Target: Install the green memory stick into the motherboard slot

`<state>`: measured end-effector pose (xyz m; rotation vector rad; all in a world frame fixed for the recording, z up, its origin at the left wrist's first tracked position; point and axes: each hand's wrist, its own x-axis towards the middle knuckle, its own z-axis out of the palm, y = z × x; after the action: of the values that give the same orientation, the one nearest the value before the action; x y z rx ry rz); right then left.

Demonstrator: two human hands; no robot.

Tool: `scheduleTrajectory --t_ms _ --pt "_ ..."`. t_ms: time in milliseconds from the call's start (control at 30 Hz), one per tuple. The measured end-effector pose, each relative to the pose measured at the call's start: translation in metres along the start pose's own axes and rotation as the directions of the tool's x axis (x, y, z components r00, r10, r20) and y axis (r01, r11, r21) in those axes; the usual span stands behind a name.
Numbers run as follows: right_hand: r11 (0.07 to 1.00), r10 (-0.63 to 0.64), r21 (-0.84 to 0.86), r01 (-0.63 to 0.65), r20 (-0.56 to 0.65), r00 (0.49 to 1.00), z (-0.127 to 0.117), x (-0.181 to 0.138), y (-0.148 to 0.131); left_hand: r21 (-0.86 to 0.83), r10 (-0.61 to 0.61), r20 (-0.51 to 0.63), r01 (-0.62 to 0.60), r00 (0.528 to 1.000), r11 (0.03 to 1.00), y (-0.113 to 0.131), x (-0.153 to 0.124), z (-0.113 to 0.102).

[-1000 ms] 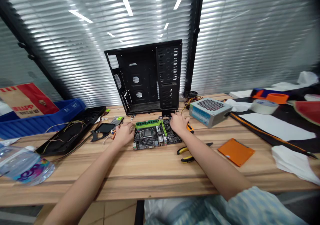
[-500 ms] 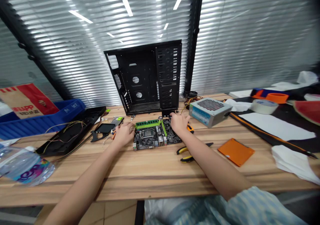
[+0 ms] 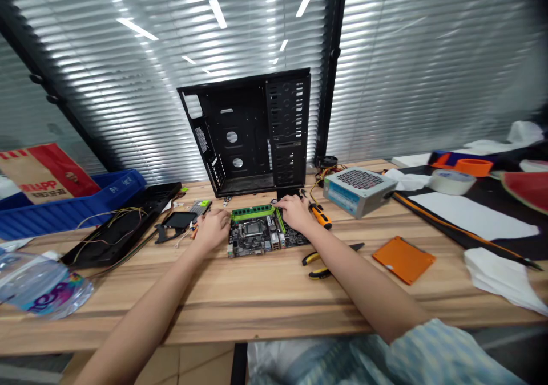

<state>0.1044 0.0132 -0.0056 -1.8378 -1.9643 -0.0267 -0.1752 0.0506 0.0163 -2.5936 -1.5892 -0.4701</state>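
A motherboard (image 3: 257, 238) lies flat on the wooden table, a green memory stick (image 3: 252, 209) seated along its far edge in a lime-green slot. At the board's left edge, my left hand (image 3: 213, 228) is closed, its bent fingers by the left end of the slot. My right hand (image 3: 298, 214) reaches over the right part of the board. Its fingers are bent together at the right end of the memory stick; whatever they pinch is too small to make out. Beside that hand lies an orange-and-black screwdriver (image 3: 322, 217).
An open black computer case (image 3: 240, 134) stands behind the board. To the right are a power supply (image 3: 362, 191) and an orange drive plate (image 3: 405, 259). Yellow-handled pliers (image 3: 317, 264) lie partly under my right forearm. A plastic bottle (image 3: 47, 288) and blue bin (image 3: 77, 205) are left.
My right hand has shifted left from beyond the board's far right corner to the right end of the memory stick, uncovering more of the screwdriver. My left hand stays put.
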Motion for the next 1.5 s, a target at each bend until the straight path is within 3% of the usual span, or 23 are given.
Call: scheduleTrajectory --t_ms 500,833,1133,1500 --pt "1.0 0.018 -0.006 -0.018 0.026 1.0 -0.0003 -0.0004 -0.0013 0.021 0.013 -0.039 -0.012 0.999 1.0 0.0001 -0.0006 -0.0023" --pt "1.0 -0.003 0.023 0.002 0.05 0.999 0.0072 0.0019 0.0034 -0.005 0.017 0.012 -0.017 1.0 1.0 0.001 -0.0005 -0.0027" --pt "0.999 -0.012 0.045 0.01 0.032 0.999 0.0022 0.0004 0.0006 -0.019 0.022 -0.077 -0.023 0.997 1.0 0.0012 -0.0011 -0.0028" --pt "0.999 0.011 0.053 -0.012 0.029 1.0 0.0018 0.0001 -0.0005 -0.004 0.01 -0.062 -0.01 0.998 1.0 0.0044 -0.0026 -0.0057"
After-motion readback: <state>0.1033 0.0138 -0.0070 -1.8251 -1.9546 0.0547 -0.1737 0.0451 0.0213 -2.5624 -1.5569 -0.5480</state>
